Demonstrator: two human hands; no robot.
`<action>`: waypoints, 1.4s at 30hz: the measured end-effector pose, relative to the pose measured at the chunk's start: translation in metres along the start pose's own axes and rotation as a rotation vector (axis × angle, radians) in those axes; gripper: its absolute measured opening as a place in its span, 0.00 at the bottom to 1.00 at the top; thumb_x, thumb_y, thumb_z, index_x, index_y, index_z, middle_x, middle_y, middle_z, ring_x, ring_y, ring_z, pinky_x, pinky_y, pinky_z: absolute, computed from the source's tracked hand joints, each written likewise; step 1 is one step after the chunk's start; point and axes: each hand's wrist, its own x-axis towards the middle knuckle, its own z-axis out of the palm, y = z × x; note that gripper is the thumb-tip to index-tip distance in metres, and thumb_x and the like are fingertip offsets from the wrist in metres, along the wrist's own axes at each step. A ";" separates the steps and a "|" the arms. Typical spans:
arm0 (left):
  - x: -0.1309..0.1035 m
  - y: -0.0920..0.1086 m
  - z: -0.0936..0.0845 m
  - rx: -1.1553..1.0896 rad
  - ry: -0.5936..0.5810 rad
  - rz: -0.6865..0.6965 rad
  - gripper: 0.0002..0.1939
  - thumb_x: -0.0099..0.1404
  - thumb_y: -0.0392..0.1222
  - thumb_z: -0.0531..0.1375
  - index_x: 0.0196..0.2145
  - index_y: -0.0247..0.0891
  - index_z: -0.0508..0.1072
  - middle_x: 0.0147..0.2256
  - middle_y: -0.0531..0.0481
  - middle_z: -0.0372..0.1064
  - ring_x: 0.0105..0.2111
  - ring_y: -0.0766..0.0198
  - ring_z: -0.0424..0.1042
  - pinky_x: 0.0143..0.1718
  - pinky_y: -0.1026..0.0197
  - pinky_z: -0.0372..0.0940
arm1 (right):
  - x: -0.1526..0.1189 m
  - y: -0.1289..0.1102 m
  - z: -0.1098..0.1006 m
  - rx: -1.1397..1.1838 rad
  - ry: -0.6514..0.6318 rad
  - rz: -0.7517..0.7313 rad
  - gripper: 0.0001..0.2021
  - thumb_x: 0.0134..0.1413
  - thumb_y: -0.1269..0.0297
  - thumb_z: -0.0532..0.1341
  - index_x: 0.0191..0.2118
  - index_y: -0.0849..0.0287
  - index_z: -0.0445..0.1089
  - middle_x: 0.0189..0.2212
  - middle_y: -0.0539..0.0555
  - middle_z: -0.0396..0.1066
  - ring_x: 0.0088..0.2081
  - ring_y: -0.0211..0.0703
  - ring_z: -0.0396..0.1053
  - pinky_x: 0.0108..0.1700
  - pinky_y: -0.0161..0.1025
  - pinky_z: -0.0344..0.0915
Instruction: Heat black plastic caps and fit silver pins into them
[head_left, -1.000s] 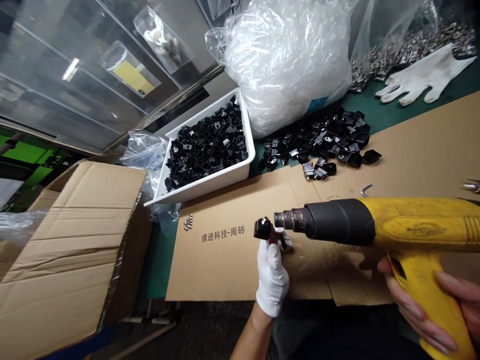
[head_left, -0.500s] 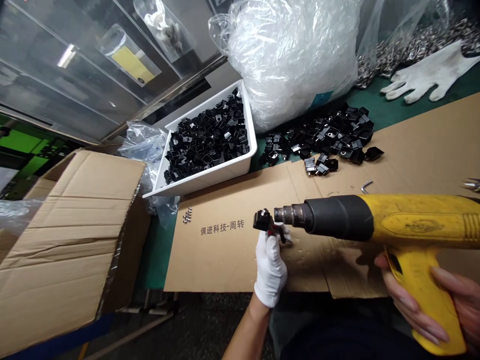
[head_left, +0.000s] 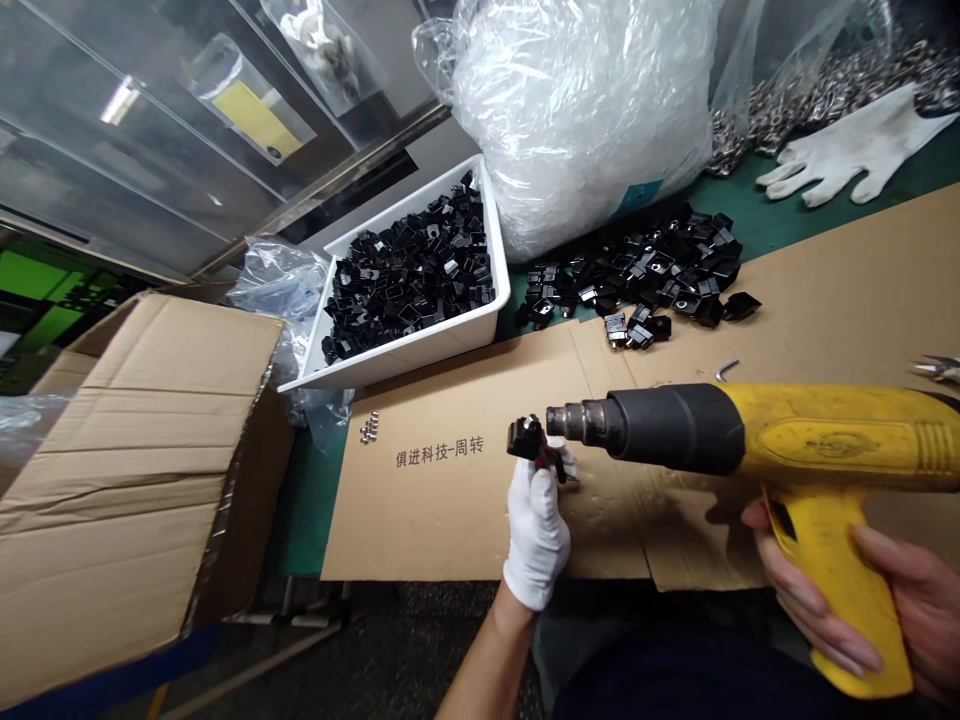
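Note:
My left hand (head_left: 538, 535), in a white glove, is closed around a small black plastic part (head_left: 524, 437) with a shiny metal bit on top. Something dark red and black shows between the fingers; its kind is unclear. Bare fingers of my right hand (head_left: 817, 590) wrap the grip of a yellow heat gun (head_left: 847, 440). Its stepped metal nozzle points left, close to the black part. Beyond my hands lies a loose pile of similar black plastic parts (head_left: 652, 265).
A white bin (head_left: 420, 350) full of black parts stands behind left, beside a cardboard box (head_left: 135, 480). Small metal pieces (head_left: 370, 428), a hex key (head_left: 726, 370) and pliers (head_left: 937, 368) lie on the cardboard sheet (head_left: 442, 520). Behind are a plastic bag (head_left: 585, 110) and a white glove (head_left: 855, 150).
The whole view has shifted slightly, moving most things a little left. Both hands keep their holds, and the nozzle stays close to the black part.

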 end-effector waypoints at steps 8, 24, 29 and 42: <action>0.000 0.002 -0.001 0.015 -0.045 0.046 0.26 0.76 0.62 0.51 0.53 0.39 0.74 0.40 0.46 0.73 0.36 0.61 0.71 0.42 0.58 0.70 | 0.004 0.001 -0.016 -0.002 -0.095 0.013 0.25 0.60 0.44 0.65 0.56 0.54 0.78 0.31 0.58 0.76 0.19 0.41 0.72 0.24 0.36 0.67; 0.000 0.009 0.000 0.079 -0.076 0.071 0.25 0.77 0.60 0.49 0.50 0.38 0.74 0.37 0.48 0.71 0.35 0.62 0.70 0.41 0.59 0.69 | 0.000 0.000 0.001 0.032 0.045 0.010 0.24 0.54 0.46 0.70 0.51 0.55 0.80 0.28 0.57 0.75 0.17 0.38 0.69 0.21 0.33 0.62; 0.001 0.012 0.001 0.087 -0.072 0.074 0.26 0.77 0.62 0.49 0.49 0.38 0.74 0.37 0.46 0.71 0.35 0.61 0.70 0.40 0.58 0.70 | -0.001 0.000 -0.003 0.038 0.063 -0.001 0.24 0.54 0.45 0.69 0.51 0.56 0.80 0.27 0.58 0.75 0.17 0.40 0.68 0.21 0.36 0.62; -0.001 0.014 0.001 0.083 -0.083 0.060 0.27 0.76 0.64 0.49 0.46 0.37 0.74 0.37 0.46 0.71 0.35 0.60 0.70 0.41 0.58 0.69 | -0.001 -0.003 -0.003 0.036 0.044 0.028 0.23 0.53 0.46 0.70 0.50 0.54 0.81 0.27 0.58 0.75 0.17 0.41 0.70 0.21 0.35 0.64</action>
